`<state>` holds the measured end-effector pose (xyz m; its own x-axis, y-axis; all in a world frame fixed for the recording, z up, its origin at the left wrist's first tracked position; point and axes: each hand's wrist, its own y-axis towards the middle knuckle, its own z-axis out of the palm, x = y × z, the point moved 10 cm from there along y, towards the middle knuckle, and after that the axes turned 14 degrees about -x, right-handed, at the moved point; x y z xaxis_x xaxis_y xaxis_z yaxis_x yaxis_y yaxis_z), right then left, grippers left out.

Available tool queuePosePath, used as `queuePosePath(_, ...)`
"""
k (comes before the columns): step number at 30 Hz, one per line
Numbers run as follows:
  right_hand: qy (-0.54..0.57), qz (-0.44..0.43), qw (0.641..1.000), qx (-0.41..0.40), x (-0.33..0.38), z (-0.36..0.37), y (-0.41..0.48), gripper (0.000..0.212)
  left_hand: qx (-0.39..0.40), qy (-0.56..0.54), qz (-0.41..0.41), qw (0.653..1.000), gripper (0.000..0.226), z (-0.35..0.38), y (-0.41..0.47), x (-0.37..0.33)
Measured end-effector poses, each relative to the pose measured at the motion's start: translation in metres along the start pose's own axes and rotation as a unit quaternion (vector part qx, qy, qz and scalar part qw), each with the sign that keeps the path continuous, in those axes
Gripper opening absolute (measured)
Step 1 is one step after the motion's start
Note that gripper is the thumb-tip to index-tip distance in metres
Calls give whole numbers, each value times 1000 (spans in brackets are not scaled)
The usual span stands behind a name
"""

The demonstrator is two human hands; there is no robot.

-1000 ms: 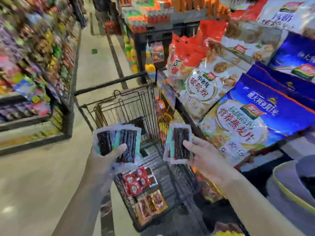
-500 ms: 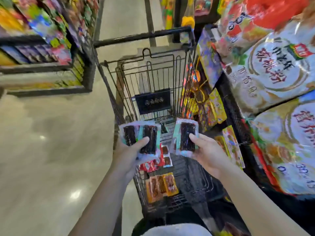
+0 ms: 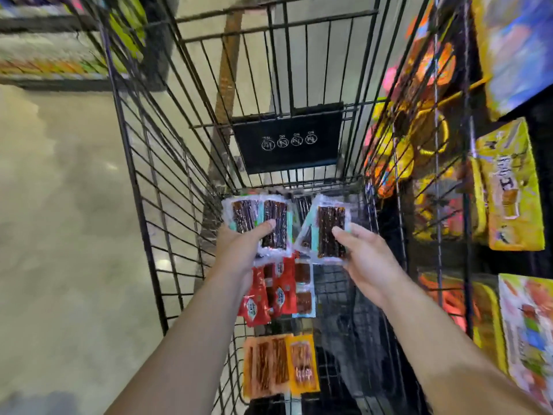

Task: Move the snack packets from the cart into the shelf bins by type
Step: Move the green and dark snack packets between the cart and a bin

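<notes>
One view only: head-mounted, wide-angle. Pitched steeply down into the cart [image 3: 139,211], facing its far end wall. Close range: left hand [image 3: 239,253] and right hand [image 3: 368,259], holding snack packets [image 3: 260,223], sit mid-frame, with the forearms entering from the bottom edge. Floor [image 3: 59,235] fills the left side, shelf [image 3: 541,130] the right edge. Straight wires bow near the frame edges.

A: How many dark teal-edged packets [image 3: 274,226]?
B: Three held up that I can count; at least one more lies behind them, blurred.
A: And in the cart [image 3: 155,187]?
B: About three red packets [image 3: 254,298]; two orange packets [image 3: 266,366]; one yellow-orange packet [image 3: 302,363].
</notes>
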<state>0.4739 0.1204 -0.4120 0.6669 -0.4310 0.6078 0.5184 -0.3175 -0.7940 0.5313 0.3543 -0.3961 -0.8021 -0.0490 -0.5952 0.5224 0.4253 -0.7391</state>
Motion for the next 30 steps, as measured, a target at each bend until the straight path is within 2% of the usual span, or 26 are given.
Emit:
queuePosePath(2, -17, -13, 1000, -15, -6, 5, 32, 22, -15, -1, 0, 1000, 108, 13, 31, 7)
queuePosePath(4, -47, -33, 998, -38, -14, 10, 63, 35, -24, 9, -3, 1000, 104, 25, 57, 11)
queuePosePath(6, -75, -35, 995, -55, -23, 16, 93, 58, -26, 15, -8, 1000, 85, 38, 79, 16)
queuePosePath(8, -99, -31, 993, -54, -34, 26, 119, 66, -30, -9, -12, 999, 65, 49, 100, 17)
queuePosePath(9, -103, -31, 993, -50, -38, 32, 131, 67, -31, -17, -9, 999, 66, 54, 109, 17)
queuePosePath(11, -111, -37, 992, -40, -44, 46, 153, 65, -26, -11, 3, 1000, 78, 65, 125, 19)
queuePosePath(13, -136, -60, 988, -41, -45, 56, 168, 60, -39, 17, 21, 999, 81, 71, 139, 19)
queuePosePath(14, -151, -76, 984, -49, -43, 59, 173, 50, -56, 36, 34, 997, 79, 71, 145, 18)
queuePosePath(16, -169, -105, 977, -78, -41, 58, 182, 12, -86, 90, 78, 989, 78, 72, 153, 14)
queuePosePath(17, -178, -126, 972, -92, -38, 57, 183, 8, -89, 110, 97, 985, 77, 74, 154, 12)
queuePosePath(19, -208, -168, 956, -121, -33, 53, 180, 12, -85, 134, 129, 979, 71, 80, 153, 11)
queuePosePath(21, -243, -190, 942, -132, -29, 51, 172, 10, -107, 199, 175, 958, 73, 81, 146, 5)
queuePosePath(26, -345, -186, 908, -146, -15, 46, 148, 42, -126, 312, 226, 914, 94, 76, 130, -5)
queuePosePath(30, -453, -193, 862, -122, -6, 42, 124, 53, -117, 424, 247, 864, 90, 63, 113, -15)
